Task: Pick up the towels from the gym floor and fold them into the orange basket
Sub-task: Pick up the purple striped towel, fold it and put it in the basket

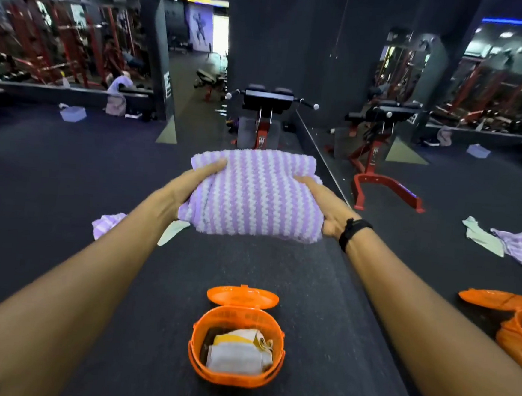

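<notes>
Both hands' grip on fluffy striped folded towel (252,194), round ribbed orange basket (237,349) below

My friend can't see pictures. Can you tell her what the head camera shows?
Two bare hands, left hand and right hand, hold a folded purple-and-white striped towel above a dark gym floor. Below it sits an open orange basket with folded towels inside. More towels lie on the floor.

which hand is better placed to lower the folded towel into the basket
Neither clearly: left hand and right hand grip opposite sides of the striped towel, and the open orange basket sits centred below. Use both.
</notes>
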